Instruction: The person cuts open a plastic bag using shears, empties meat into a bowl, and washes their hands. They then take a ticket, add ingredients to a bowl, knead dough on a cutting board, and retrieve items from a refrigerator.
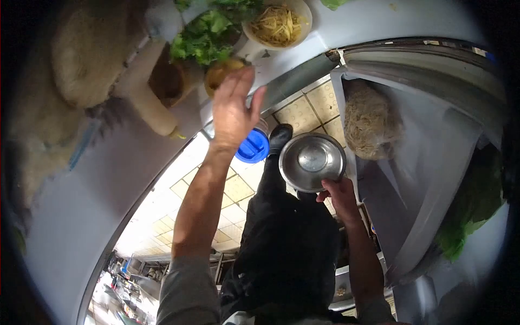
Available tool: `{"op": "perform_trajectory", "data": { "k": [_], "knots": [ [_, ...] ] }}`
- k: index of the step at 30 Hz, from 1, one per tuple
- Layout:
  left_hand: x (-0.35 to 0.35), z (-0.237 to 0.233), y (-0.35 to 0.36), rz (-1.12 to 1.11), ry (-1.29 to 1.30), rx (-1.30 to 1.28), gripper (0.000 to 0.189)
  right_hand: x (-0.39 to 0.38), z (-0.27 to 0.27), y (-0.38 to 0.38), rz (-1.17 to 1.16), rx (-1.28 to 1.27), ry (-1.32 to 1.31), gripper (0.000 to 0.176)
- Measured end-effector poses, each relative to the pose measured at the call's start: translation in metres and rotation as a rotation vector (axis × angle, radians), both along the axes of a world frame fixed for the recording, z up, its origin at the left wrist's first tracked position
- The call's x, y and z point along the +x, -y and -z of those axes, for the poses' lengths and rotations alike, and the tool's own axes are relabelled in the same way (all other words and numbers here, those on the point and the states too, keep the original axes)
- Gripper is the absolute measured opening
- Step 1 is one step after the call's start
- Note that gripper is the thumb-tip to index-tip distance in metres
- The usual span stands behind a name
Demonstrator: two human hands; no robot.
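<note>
Right grip (340, 196) closed on near rim of metal bowl (312, 161), left grip (233, 111) loosely open

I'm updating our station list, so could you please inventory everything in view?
Metal bowl: one, silver, right hand
Shreds bowl: one, pale, top
Small bowl: one, yellowish, beside left hand
Greens: uncounted, green, top
Leaves: uncounted, green, far right
Gourd: one, beige, left
Bulky bags: count unclear, brownish, left
Lid: one, blue, below counter
Strand bundle: one, brown, right
Background clutter: too small to tell
Shoe: one visible, black, floor
Hands: two, left open, right gripping
</note>
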State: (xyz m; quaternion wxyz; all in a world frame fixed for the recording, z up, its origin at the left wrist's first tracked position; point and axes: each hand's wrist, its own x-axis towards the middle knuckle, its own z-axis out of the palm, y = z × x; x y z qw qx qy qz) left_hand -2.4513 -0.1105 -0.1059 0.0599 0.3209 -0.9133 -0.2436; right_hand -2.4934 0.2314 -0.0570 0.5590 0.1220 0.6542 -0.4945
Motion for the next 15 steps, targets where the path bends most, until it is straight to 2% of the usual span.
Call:
{"op": "perform_trajectory", "data": {
  "k": [2, 4, 6, 7, 9, 12, 15],
  "knots": [
    [-0.031, -0.02, 0.011, 0.162, -0.393, -0.096, 0.044, 0.002, 0.002, 0.001, -0.028, 0.004, 0.006, 0.028],
    [-0.078, -0.036, 0.028, 0.161, -0.273, -0.032, 0.038, 0.001, 0.004, 0.01, -0.008, 0.022, 0.036, 0.028],
    [-0.125, -0.022, 0.049, 0.209, 0.147, 0.013, 0.045, -0.001, 0.004, 0.017, -0.036, 0.012, 0.012, 0.028],
    [-0.144, -0.025, 0.052, 0.212, 0.14, 0.018, 0.045, -0.002, 0.004, 0.018, -0.063, 0.004, -0.005, 0.027],
    [-0.176, -0.032, 0.059, 0.564, 0.535, -0.314, 0.057, -0.004, 0.004, 0.022, -0.072, 0.016, 0.0, 0.027],
    [-0.18, 0.062, 0.08, 0.54, 0.377, -0.382, 0.064, -0.012, 0.004, 0.03, -0.112, 0.056, 0.013, 0.027],
    [-0.185, 0.08, 0.07, 0.435, 0.339, -0.343, 0.064, -0.017, 0.01, 0.034, -0.182, 0.022, -0.025, 0.027]
  ]
}}
